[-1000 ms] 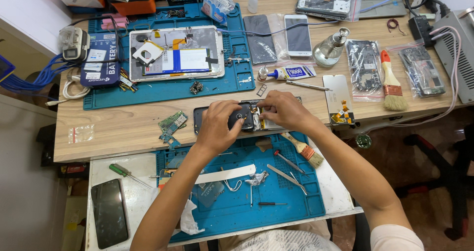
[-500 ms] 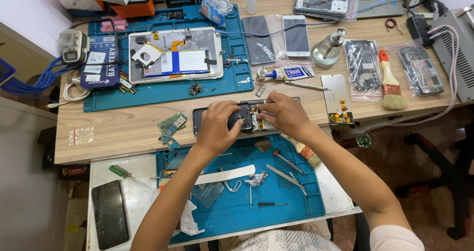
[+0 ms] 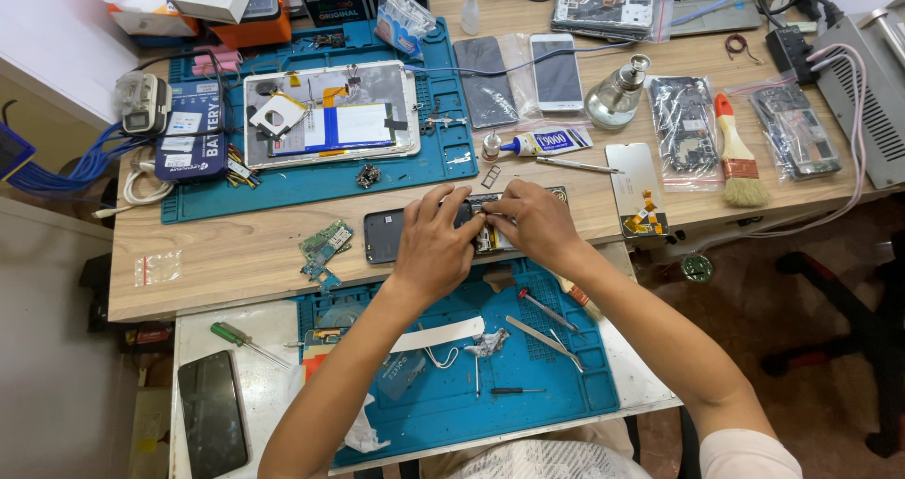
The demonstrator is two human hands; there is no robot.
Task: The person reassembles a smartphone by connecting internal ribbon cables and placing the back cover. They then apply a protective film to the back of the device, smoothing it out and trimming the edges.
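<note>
Both my hands rest on the opened phone (image 3: 391, 236) lying on the wooden desk (image 3: 236, 253), between the two blue mats. My left hand (image 3: 436, 243) presses flat, fingers spread, steadying the dark casing; my right hand (image 3: 533, 222), fingers curled, pinches something small, probably a connector. Since a second ago, neither hand has shifted, so the work stays at this one spot.

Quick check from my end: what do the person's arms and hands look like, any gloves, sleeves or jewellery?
Both are bare: no gloves on the left hand or right hand, no watch or rings visible. Forearms are uncovered; a short white sleeve shows at the right shoulder.
</note>
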